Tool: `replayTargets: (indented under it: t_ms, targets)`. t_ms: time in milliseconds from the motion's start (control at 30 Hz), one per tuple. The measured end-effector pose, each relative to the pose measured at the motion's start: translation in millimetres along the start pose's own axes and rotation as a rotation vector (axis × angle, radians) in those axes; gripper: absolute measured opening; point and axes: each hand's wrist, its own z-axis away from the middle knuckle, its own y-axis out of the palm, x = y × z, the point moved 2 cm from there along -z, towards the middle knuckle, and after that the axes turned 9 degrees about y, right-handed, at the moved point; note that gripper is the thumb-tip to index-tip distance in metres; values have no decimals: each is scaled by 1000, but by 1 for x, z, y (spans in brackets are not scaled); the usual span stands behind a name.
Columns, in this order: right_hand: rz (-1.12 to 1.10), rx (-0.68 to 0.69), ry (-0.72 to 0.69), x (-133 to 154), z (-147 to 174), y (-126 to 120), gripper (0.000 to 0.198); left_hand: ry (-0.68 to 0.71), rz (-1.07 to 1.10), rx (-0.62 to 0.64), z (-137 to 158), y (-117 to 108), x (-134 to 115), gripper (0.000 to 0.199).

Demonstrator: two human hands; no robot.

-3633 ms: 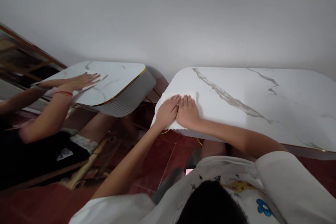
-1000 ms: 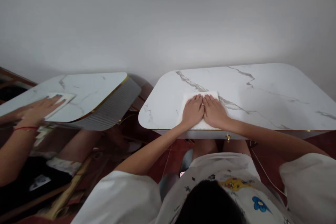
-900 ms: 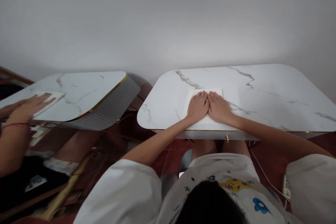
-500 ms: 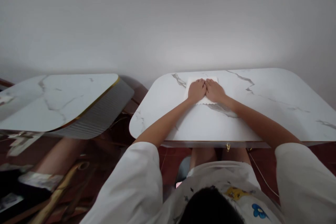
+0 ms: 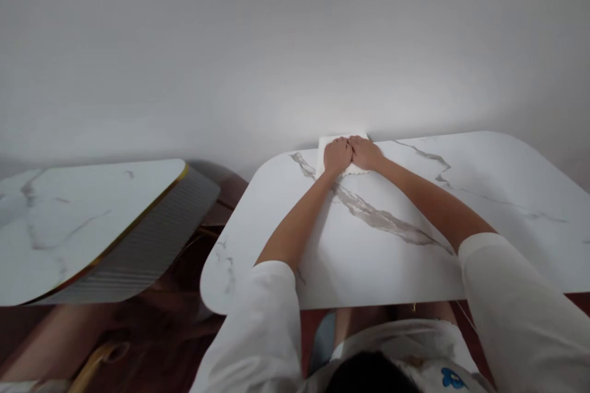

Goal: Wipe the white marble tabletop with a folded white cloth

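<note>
A white cloth (image 5: 321,156) with a wavy near edge lies at the back edge of the white marble-patterned table (image 5: 396,270), close against the wall. My left hand (image 5: 338,155) presses down on the cloth, its fingers bent and held together. Right beside it, my right hand (image 5: 365,152) bears on the same cloth, fingers together and touching the left hand. Both palms are hidden. My arms reach straight forward across the tabletop, and a grey-brown vein pattern runs between them.
On the left stands a second marble-patterned table (image 5: 87,215) with a gold edge and ribbed grey side, separated by a gap. A plain pale wall (image 5: 276,43) rises behind both. Below left are part of a person's leg (image 5: 59,331) and a wooden chair part (image 5: 99,359).
Both hands have pushed the cloth forward to the table's back edge. My view has moved forward, so the tables' front edges sit lower in the picture.
</note>
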Motion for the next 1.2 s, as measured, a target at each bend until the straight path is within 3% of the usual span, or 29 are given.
replayTargets:
  t_ms: [300, 533, 767, 933, 1067, 1200]
  targets:
    - [48, -18, 51, -46, 27, -7, 56, 63, 102, -45, -15, 9, -45, 34]
    - [55, -21, 139, -36, 71, -23, 57, 147, 115, -32, 14, -1, -71, 37]
    - [43, 30, 164, 10, 127, -41, 57, 168, 146, 8, 74, -21, -81, 43]
    - [50, 98, 116, 51, 178, -59, 58, 76, 162, 72, 135, -41, -90, 48]
    - [27, 120, 101, 75, 219, -74, 58, 62, 131, 149, 181, -62, -109, 51]
    - [10, 103, 93, 77, 260, -84, 58, 84, 104, 201, 213, -77, -139, 52]
